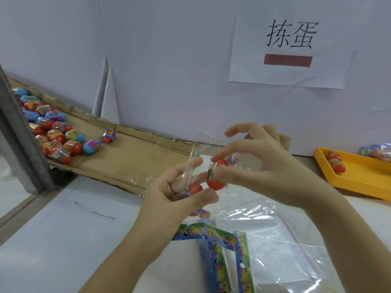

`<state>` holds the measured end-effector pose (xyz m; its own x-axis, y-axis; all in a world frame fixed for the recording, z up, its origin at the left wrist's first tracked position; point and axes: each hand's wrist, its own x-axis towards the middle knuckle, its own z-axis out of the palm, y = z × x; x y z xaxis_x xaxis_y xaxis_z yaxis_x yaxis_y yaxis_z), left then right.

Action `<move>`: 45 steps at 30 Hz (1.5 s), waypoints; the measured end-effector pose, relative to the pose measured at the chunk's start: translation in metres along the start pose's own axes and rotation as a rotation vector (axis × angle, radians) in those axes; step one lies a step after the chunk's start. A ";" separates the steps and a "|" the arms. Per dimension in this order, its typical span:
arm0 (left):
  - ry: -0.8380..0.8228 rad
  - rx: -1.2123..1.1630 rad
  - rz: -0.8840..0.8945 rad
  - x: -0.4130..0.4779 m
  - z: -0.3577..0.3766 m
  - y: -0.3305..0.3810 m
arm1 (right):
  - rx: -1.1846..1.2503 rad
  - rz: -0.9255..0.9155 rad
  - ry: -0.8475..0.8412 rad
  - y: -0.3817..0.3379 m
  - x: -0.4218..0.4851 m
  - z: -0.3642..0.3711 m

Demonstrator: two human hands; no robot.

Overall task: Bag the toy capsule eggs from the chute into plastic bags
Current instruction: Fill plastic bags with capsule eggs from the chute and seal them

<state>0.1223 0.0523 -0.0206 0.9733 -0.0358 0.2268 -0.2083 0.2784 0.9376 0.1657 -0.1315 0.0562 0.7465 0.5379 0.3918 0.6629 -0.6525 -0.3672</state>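
At bag [189, 166]: R grip [264, 159] round egg [215, 183]

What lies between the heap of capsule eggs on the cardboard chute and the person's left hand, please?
In the head view, only bare brown cardboard chute separates the heap of colourful plastic capsule eggs from the left hand.

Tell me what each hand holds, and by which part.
The right hand pinches a red capsule egg at its labelled middle. The left hand grips the clear plastic bag by one edge.
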 end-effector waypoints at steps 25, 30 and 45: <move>0.042 0.049 0.101 -0.004 0.006 -0.007 | 0.182 0.150 0.148 -0.009 0.000 -0.010; 0.042 0.099 0.166 -0.004 0.006 -0.008 | 0.017 0.204 0.072 -0.010 0.000 -0.011; 0.053 0.085 0.212 -0.003 0.004 -0.015 | -0.007 0.119 0.178 -0.010 0.004 0.002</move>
<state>0.1216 0.0448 -0.0342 0.9101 0.0664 0.4090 -0.4139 0.1924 0.8897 0.1623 -0.1215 0.0602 0.7967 0.3545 0.4894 0.5701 -0.7096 -0.4140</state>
